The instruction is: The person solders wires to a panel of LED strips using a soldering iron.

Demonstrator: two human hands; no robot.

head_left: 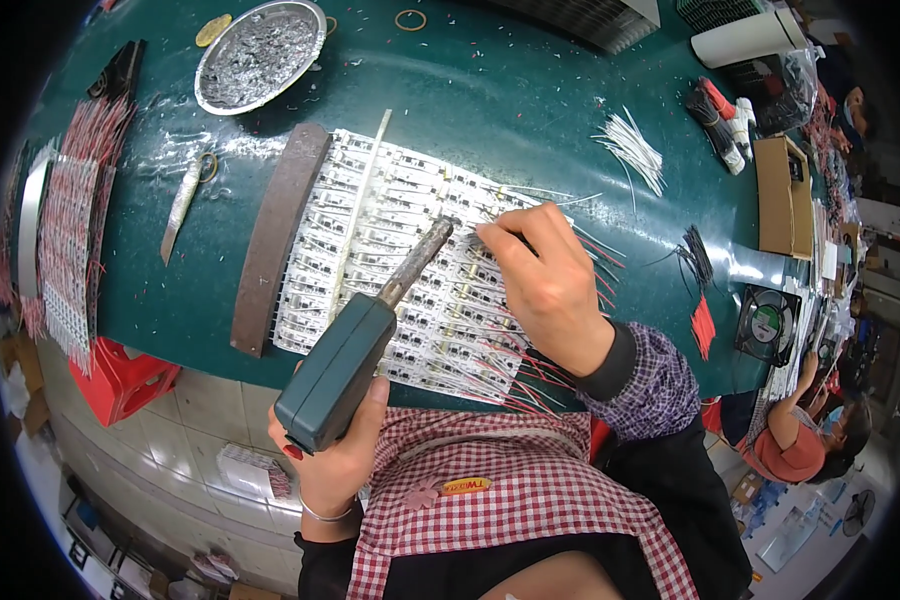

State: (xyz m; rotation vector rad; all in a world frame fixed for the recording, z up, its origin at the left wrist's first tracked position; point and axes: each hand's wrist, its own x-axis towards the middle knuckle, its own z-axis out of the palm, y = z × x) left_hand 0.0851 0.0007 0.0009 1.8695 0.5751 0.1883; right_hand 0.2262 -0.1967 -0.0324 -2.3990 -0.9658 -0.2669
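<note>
My left hand (pixel 342 452) is wrapped round the dark green body of a soldering gun (pixel 342 365). Its worn metal barrel slants up and right, with the tip over a white sheet of small circuit boards (pixel 410 250). Close to that tip, my right hand (pixel 550 285) pinches thumb and forefinger together just above the boards; whatever is between them is too small to make out. Rows of black components cover the sheet. Red and white wires (pixel 515 375) trail from its right side, partly under my right wrist. A pale thin strip (pixel 360 210) lies across the boards.
A brown bar (pixel 280 245) lies along the sheet's left edge. Farther left are a taped blade (pixel 182 210) and finished-looking wired strips (pixel 75 230). A metal dish of solder scraps (pixel 208 98) stands at the back. White wires (pixel 630 150), black wires (pixel 695 258) and a fan (pixel 768 322) lie right.
</note>
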